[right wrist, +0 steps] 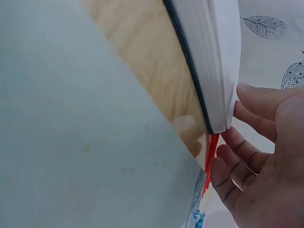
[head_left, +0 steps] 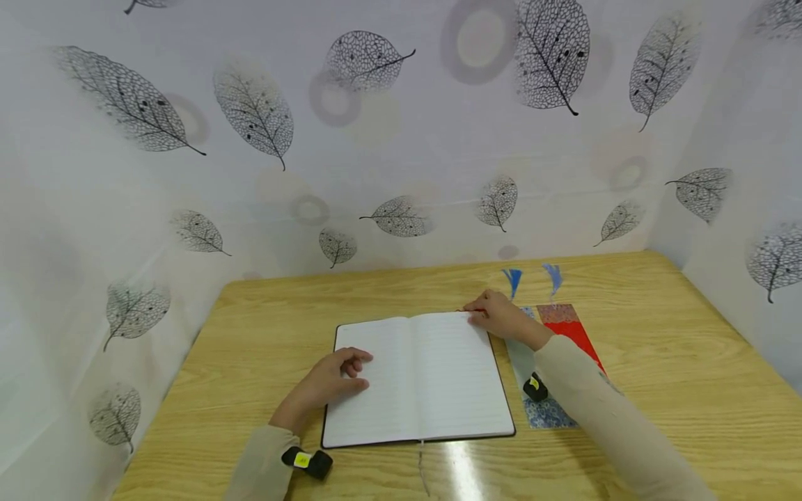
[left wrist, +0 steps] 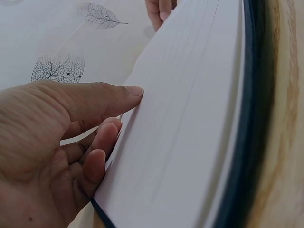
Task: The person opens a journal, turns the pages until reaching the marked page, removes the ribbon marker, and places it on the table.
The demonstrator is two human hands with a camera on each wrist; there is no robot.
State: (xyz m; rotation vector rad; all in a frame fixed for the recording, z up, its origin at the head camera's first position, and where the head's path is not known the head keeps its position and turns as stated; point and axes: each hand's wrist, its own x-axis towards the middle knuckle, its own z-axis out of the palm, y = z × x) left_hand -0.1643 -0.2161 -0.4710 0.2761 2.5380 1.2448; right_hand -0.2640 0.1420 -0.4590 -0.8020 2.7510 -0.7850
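Note:
An open notebook [head_left: 460, 376] with ruled white pages and a dark cover lies on the wooden table. My left hand [head_left: 335, 379] is over its left page, with fingers loosely bent and nothing held. In the left wrist view, that thumb touches the paper. At the top right corner of the notebook, my right hand [head_left: 501, 316] holds the page corner [right wrist: 228, 121] between thumb and fingers; the exact contact is partly hidden. A red tassel [right wrist: 211, 154] sticks out at the notebook's top edge, beside those fingers.
Right of the notebook, partly under my right forearm, lie a pale blue bookmark [head_left: 551, 415] and a red bookmark [head_left: 573, 334]. A blue tassel [head_left: 514, 280] and a lighter one [head_left: 554, 278] lie above them. A leaf-patterned cloth [head_left: 401, 160] stands behind the table [head_left: 276, 306].

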